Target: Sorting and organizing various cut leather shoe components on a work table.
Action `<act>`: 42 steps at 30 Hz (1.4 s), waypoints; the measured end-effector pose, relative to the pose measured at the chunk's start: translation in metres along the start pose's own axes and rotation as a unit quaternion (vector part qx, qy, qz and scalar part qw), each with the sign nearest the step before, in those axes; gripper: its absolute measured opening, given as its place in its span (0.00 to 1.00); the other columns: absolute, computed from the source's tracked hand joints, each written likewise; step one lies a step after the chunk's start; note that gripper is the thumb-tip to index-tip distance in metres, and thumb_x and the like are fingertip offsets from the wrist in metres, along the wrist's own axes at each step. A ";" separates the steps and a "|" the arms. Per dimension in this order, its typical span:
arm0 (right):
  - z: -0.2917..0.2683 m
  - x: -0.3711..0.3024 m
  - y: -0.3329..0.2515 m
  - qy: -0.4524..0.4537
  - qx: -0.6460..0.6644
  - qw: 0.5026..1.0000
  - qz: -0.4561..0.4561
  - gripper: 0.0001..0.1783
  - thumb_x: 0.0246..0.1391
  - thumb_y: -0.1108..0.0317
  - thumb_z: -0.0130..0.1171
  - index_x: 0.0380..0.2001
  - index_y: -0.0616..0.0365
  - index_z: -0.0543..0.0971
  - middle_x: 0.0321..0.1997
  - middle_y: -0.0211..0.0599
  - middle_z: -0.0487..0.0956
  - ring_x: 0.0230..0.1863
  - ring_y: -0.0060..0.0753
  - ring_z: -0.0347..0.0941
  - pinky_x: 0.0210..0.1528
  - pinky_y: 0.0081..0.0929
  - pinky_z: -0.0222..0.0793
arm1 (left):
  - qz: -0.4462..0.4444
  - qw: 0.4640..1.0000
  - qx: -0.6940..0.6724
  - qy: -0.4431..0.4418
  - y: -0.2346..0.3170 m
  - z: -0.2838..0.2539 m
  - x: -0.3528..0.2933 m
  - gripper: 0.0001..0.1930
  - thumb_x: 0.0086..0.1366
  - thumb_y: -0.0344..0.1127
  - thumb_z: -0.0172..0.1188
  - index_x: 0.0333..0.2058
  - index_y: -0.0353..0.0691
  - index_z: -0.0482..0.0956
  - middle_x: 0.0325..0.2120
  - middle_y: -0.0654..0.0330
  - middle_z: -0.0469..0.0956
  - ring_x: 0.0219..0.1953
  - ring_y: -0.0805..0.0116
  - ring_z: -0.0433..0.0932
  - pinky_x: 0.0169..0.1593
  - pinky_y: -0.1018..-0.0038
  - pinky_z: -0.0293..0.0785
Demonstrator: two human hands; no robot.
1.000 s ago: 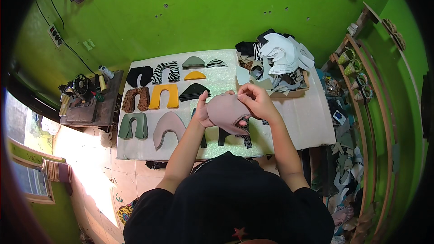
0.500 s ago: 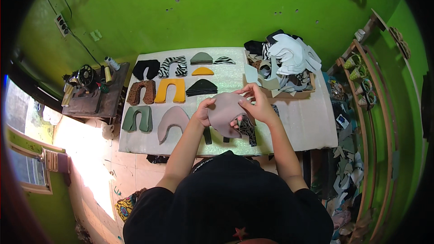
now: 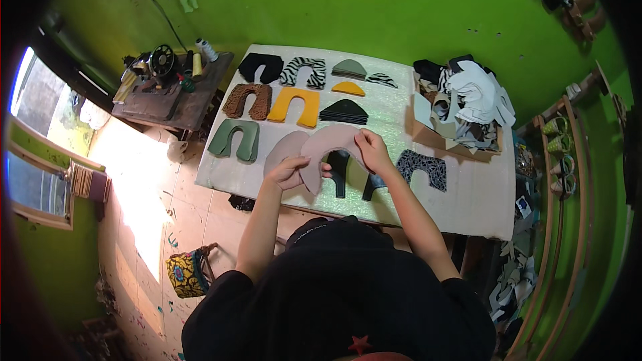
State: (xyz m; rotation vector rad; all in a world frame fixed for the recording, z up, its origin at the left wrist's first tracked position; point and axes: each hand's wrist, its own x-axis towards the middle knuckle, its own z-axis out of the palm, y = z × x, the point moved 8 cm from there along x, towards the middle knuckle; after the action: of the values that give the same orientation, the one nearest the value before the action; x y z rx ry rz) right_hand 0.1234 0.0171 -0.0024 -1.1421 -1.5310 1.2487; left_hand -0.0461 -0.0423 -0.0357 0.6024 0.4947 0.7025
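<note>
My left hand (image 3: 289, 172) and my right hand (image 3: 372, 151) both grip a pinkish-beige U-shaped cut piece (image 3: 329, 144), held just above the white table (image 3: 468, 200). Under it lie a matching beige piece (image 3: 281, 155) to the left and a black U-shaped piece (image 3: 340, 168) below. A black-and-white patterned piece (image 3: 422, 167) lies right of my right hand.
More U-shaped pieces lie in rows: green (image 3: 234, 140), brown (image 3: 247, 100), yellow (image 3: 294, 105), black (image 3: 259, 65), zebra (image 3: 302, 71), plus small half-round stacks (image 3: 344, 112). A box of mixed scraps (image 3: 461, 103) stands at the right. A sewing machine table (image 3: 167, 83) is left; shelves (image 3: 562, 180) are right.
The beige piece, bunched between my hands before, is now spread flat and lowered toward the table. My hands have moved apart along it.
</note>
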 end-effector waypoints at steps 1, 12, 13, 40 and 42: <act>0.008 0.004 0.006 0.023 -0.021 0.999 -0.006 0.13 0.56 0.64 0.50 0.26 0.63 0.73 0.22 0.24 0.70 0.26 0.12 0.60 0.28 0.16 0.59 | -0.007 0.999 -0.032 -0.004 0.000 -0.013 -0.005 0.22 0.63 0.29 0.44 0.56 0.33 0.55 0.46 0.46 0.69 0.46 0.54 0.72 0.50 0.63 0.70; 0.100 0.015 0.065 -0.011 -0.087 0.991 0.099 0.12 0.46 0.68 0.57 0.35 0.62 0.73 0.26 0.34 0.75 0.28 0.24 0.70 0.31 0.23 0.66 | 0.046 0.834 0.441 0.330 0.065 -0.102 -0.054 0.18 0.54 0.26 0.51 0.46 0.32 0.68 0.34 0.52 0.75 0.35 0.65 0.77 0.40 0.72 0.72; 0.103 0.014 0.066 0.011 -0.109 0.989 0.100 0.14 0.44 0.67 0.58 0.34 0.63 0.73 0.25 0.38 0.74 0.27 0.31 0.71 0.31 0.26 0.66 | 0.046 0.833 0.440 0.331 0.061 -0.114 -0.053 0.18 0.54 0.26 0.51 0.46 0.32 0.68 0.34 0.52 0.75 0.35 0.65 0.77 0.40 0.72 0.72; 0.116 -0.010 0.039 0.000 -0.314 0.945 0.091 0.23 0.40 0.69 0.57 0.42 0.66 0.69 0.49 0.55 0.64 0.48 0.57 0.64 0.47 0.40 0.65 | 0.046 0.584 0.671 0.455 0.048 -0.100 -0.052 0.24 0.46 0.29 0.59 0.46 0.44 0.70 0.47 0.46 0.64 0.51 0.48 0.62 0.51 0.61 0.63; 0.111 -0.015 0.036 -0.016 -0.350 0.933 0.087 0.23 0.39 0.68 0.59 0.42 0.64 0.70 0.50 0.53 0.62 0.49 0.57 0.62 0.47 0.40 0.65 | 0.093 0.543 0.692 0.467 0.046 -0.087 -0.046 0.24 0.46 0.33 0.61 0.46 0.46 0.70 0.51 0.47 0.59 0.54 0.47 0.55 0.53 0.56 0.57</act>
State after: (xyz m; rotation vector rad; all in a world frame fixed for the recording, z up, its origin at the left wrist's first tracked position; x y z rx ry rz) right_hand 0.0257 -0.0193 -0.0560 -1.7421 -2.0105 0.8337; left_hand -0.1497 -0.0177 -0.0587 1.8029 2.1428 0.6773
